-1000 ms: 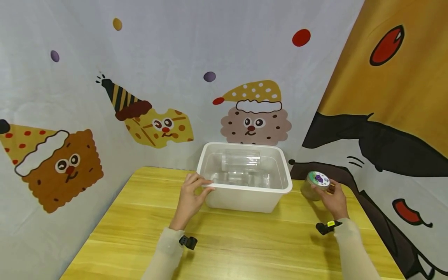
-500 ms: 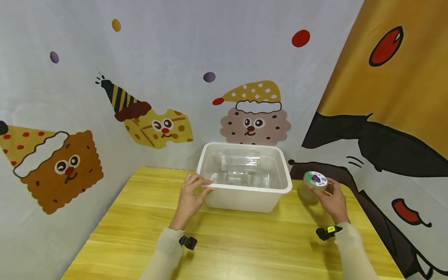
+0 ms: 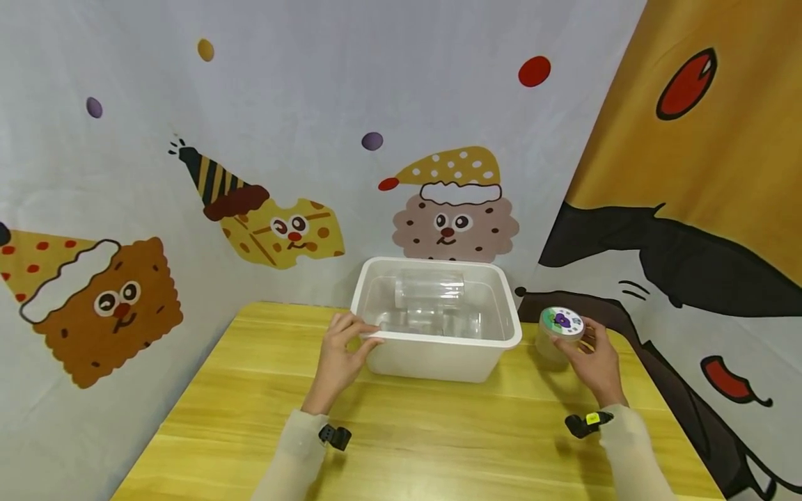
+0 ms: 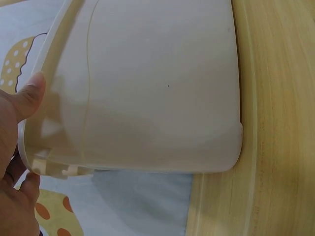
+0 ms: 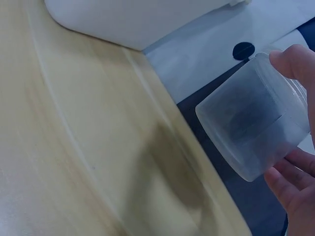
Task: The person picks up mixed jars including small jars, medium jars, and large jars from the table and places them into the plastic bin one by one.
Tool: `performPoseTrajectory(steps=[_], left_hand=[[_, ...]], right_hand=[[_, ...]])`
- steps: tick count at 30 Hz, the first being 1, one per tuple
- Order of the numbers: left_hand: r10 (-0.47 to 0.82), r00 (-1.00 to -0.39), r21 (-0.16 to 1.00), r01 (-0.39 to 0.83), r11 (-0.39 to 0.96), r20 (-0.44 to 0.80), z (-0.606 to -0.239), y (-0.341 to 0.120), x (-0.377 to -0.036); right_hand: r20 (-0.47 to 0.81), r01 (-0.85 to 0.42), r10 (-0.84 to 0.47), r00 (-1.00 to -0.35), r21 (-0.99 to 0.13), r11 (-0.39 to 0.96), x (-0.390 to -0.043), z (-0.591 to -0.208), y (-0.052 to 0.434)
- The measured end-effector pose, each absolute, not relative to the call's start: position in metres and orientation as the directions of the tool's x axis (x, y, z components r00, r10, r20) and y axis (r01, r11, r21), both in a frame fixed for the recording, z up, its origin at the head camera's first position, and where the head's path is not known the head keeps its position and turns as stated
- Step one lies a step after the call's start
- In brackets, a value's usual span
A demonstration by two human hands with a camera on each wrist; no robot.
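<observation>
A white plastic bin (image 3: 438,351) stands at the far middle of the yellow wooden table (image 3: 401,424); several clear jars (image 3: 431,289) lie inside it. My left hand (image 3: 341,348) grips the bin's near left rim, thumb on the outer wall (image 4: 30,93). My right hand (image 3: 592,358) holds a clear round jar (image 3: 554,334) with a patterned lid, lifted off the table to the right of the bin. In the right wrist view the jar (image 5: 253,132) hangs above the table edge with fingers (image 5: 293,61) curled around it.
Printed cartoon cloth walls (image 3: 282,139) close in the table on the back and both sides. The bin's outer wall (image 4: 157,83) fills the left wrist view. Bare tabletop stretches in front of the bin.
My right hand has lifted the jar off the table and carried it slightly left toward the bin. The left hand stays on the rim.
</observation>
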State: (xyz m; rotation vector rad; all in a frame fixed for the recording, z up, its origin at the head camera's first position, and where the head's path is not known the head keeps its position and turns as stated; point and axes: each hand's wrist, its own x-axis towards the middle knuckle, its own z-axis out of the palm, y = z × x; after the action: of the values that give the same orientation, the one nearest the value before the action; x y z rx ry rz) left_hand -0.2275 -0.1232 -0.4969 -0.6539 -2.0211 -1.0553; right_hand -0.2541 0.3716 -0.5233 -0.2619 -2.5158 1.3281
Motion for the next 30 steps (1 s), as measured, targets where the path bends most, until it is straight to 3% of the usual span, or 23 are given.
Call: performPoseTrajectory(steps=[30], left_hand=[[0.082, -0.604, 0.480, 0.701, 0.527, 0.793, -0.499, -0.122, -0.227]], right_hand=[[0.358, -0.164, 0.170, -0.918, -0.734, 0.660, -0.254, -0.455, 0.338]])
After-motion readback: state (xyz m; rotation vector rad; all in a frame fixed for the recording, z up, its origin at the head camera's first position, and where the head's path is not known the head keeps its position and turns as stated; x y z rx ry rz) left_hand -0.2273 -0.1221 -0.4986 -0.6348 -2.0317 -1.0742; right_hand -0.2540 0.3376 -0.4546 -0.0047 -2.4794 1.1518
